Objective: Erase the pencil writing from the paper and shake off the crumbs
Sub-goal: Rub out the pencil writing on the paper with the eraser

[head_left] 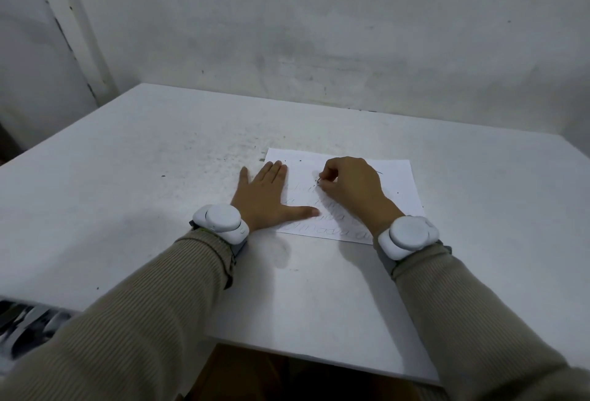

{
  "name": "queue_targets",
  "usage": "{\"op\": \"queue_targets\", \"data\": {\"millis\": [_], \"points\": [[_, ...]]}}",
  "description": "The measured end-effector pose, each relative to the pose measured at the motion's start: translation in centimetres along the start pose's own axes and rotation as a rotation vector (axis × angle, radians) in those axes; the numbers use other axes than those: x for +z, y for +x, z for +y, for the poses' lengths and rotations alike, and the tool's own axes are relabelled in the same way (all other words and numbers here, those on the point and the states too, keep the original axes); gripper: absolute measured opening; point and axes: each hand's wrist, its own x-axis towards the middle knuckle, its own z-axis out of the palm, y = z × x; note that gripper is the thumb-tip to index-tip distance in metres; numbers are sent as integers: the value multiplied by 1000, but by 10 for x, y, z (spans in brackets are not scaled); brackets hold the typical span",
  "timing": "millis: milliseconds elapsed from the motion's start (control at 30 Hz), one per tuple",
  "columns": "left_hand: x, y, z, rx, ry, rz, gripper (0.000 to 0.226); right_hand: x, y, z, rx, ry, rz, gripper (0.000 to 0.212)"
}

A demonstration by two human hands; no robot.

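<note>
A white sheet of paper (pixel 396 181) lies on the table, with faint pencil lines of writing across its lower half. My left hand (pixel 266 197) rests flat on the paper's left edge, fingers spread, thumb pointing right over the writing. My right hand (pixel 349 185) is curled over the middle of the sheet, fingertips pinched on a small eraser that is almost fully hidden; only a dark speck shows at the fingertips. A few dark eraser crumbs (pixel 397 192) dot the paper.
The white table (pixel 143 177) is scuffed, with dark specks left of the paper. A grey wall rises close behind it. A patterned black and white cloth (pixel 28 327) shows below the table's left edge. White bands sit on both wrists.
</note>
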Motion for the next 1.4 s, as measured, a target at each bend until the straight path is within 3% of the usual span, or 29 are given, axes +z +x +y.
{"op": "queue_targets", "data": {"millis": [200,433,633,767,867,1000,1067,1267,1400], "points": [[2,2,0,0,5,4,133,-8,-8,-6,-77,137,-179,12],[1,0,1,-5,-6,-5,131,4,0,-5,4,-54,37,13],[3,2,-1,-5,-14,2,132,-4,-7,-12,-38,115,-149,10],[3,2,-1,-3,-10,8,131,1,2,-6,31,-9,-31,7],[3,2,-2,-1,-17,13,130,6,3,-3,50,47,40,10],[5,2,-1,-3,-6,15,127,0,-7,-5,-22,210,-112,7],[5,3,-1,-2,1,16,127,-3,-6,-4,-43,181,-159,7],[2,1,0,0,-9,6,129,7,2,-2,26,23,39,9],[4,2,-1,-4,-3,7,131,5,-7,-8,-23,130,-41,8]]}}
